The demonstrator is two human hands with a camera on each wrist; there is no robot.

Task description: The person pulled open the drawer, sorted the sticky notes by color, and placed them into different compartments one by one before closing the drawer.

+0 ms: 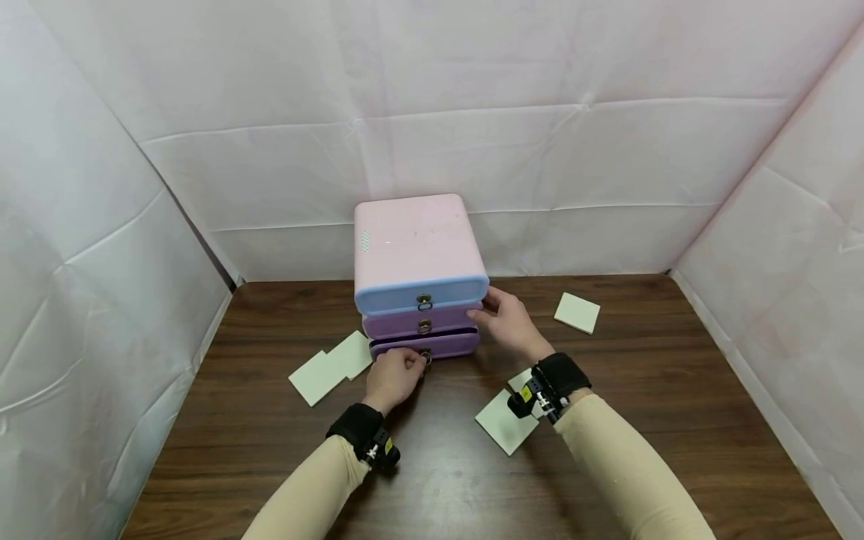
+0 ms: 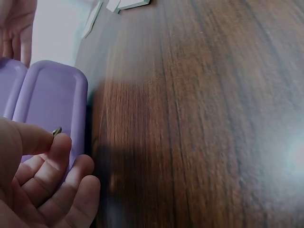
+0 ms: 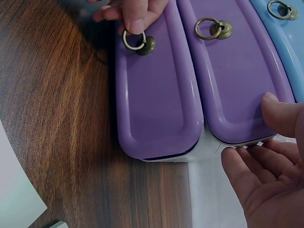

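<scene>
A small cabinet with a pink top stands at the back middle of the wooden table. It has a blue top drawer, a purple middle drawer and a purple bottom drawer. My left hand pinches the brass ring pull of the bottom drawer, which sits slightly forward of the one above. At the cabinet's right side is my right hand, thumb on the middle drawer's front corner, fingers relaxed along the side wall.
Pale green square cards lie on the table: two overlapping at the left, one at the back right, and some under my right wrist. White sheets wall in the table on three sides.
</scene>
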